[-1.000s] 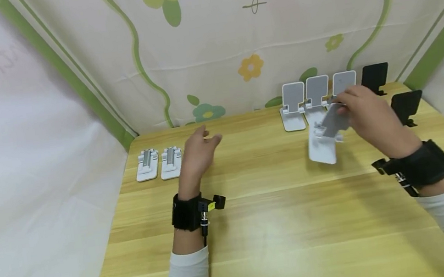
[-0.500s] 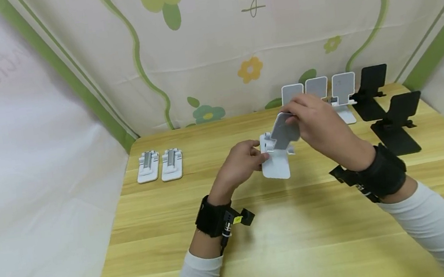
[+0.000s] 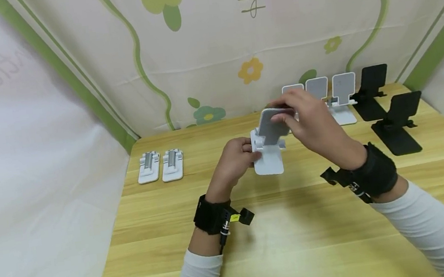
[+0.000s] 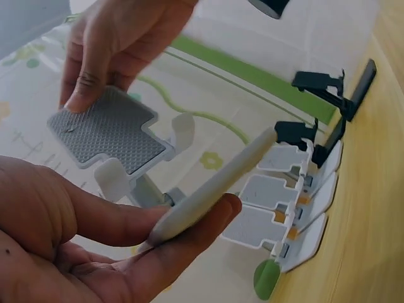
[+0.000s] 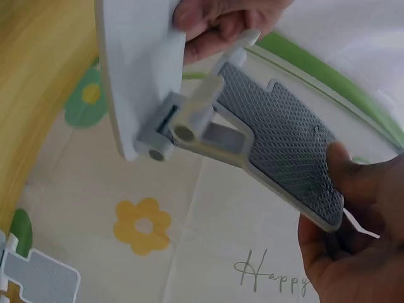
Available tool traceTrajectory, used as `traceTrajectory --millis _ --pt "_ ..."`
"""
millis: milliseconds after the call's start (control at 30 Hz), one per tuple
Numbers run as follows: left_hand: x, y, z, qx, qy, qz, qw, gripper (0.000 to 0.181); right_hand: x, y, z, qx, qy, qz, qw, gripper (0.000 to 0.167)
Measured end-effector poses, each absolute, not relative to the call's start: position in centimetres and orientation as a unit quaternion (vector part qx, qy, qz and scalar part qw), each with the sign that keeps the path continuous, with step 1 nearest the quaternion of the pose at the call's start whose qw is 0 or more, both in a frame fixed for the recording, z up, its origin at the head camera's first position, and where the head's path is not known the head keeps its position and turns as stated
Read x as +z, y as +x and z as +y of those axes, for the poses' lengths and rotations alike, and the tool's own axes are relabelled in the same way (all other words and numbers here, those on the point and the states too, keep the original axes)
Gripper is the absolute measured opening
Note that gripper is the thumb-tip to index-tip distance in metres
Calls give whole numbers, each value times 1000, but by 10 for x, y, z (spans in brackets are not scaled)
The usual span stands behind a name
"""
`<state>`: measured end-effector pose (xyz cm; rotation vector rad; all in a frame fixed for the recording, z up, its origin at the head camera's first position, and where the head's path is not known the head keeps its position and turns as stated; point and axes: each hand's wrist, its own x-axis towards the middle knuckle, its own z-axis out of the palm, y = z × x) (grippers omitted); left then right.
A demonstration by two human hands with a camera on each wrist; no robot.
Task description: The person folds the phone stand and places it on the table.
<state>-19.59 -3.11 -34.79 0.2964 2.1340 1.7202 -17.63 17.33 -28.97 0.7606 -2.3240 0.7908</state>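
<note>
Over the bench (image 3: 285, 251), a person's left hand (image 3: 234, 161) is gripping a seemingly half-opened stand (image 3: 269, 129) by its base (image 3: 268, 165), the right hand (image 3: 312, 120) pinching its raised plate (image 5: 284, 148). Three white stands (image 3: 317, 87) and two black stands (image 3: 403, 109) are standing unfolded toward the far right corner; two folded stands (image 3: 148, 168) are lying unopened near the far left. Flowered cloth (image 3: 205, 66) is hanging behind the wood-grained top.
</note>
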Motion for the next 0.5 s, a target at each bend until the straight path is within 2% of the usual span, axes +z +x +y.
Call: traceTrajectory --millis 100,167,300,500 --pt "-346 -197 -35 637 99 739 196 38 -290 -180 174 343 275 -865 241 49" --pt "-343 -198 -36 649 94 728 199 39 -292 -183 174 372 268 -866 199 55" --pt "-339 -197 -38 662 89 716 204 42 -301 -188 173 431 247 -859 120 51" --pt "-335 -196 -37 666 84 711 210 43 -309 -190 170 461 244 -846 111 50"
